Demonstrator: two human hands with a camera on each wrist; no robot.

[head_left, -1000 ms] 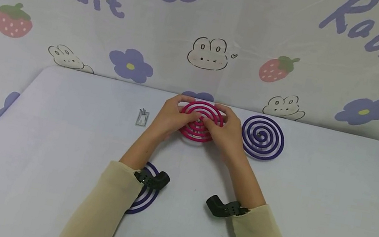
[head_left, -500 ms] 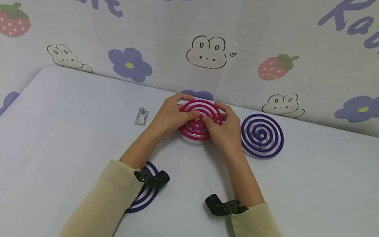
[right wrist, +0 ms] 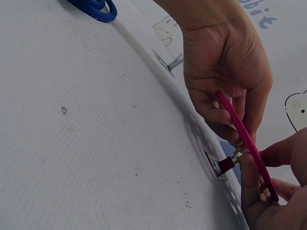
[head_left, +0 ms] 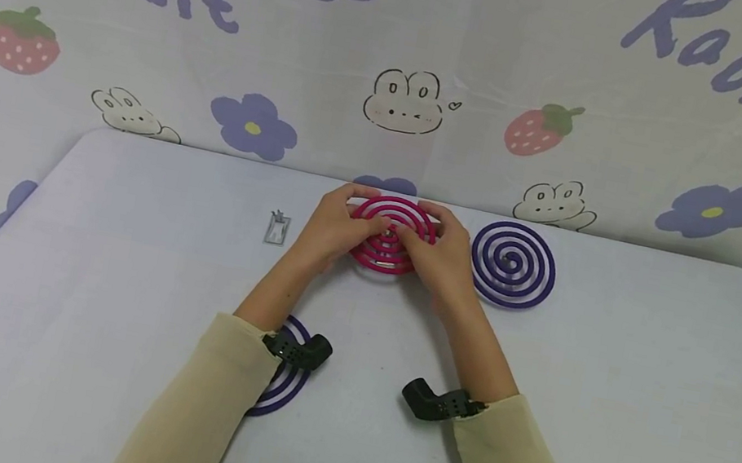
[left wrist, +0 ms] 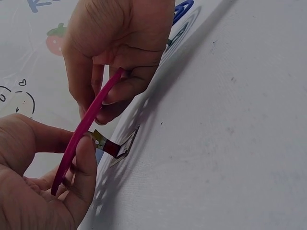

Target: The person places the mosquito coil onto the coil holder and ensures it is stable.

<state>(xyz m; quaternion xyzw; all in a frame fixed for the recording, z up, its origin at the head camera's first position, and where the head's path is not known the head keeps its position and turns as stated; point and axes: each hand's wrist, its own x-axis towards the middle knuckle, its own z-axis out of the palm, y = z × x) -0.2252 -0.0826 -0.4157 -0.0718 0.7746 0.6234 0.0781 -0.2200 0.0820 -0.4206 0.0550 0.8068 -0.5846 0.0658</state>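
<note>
A pink mosquito coil (head_left: 383,269) is held between both hands near the back of the table. My left hand (head_left: 329,231) pinches its left side, thumb across the face towards the centre and fingers behind the rim. On the other side my right hand (head_left: 445,260) grips it the same way, the two thumbs almost meeting at the middle. Seen edge-on in the left wrist view, the coil leans over a small metal stand (left wrist: 123,148). The stand's bent upright reaches up to the coil's centre, right at the thumb tips.
Just right of the right hand, a purple mosquito coil (head_left: 506,298) lies flat. Another purple coil (head_left: 294,388) is partly hidden under the left forearm. A second metal stand (head_left: 278,230) lies left of the left hand. A patterned curtain (head_left: 324,74) hangs behind the white table (head_left: 614,374).
</note>
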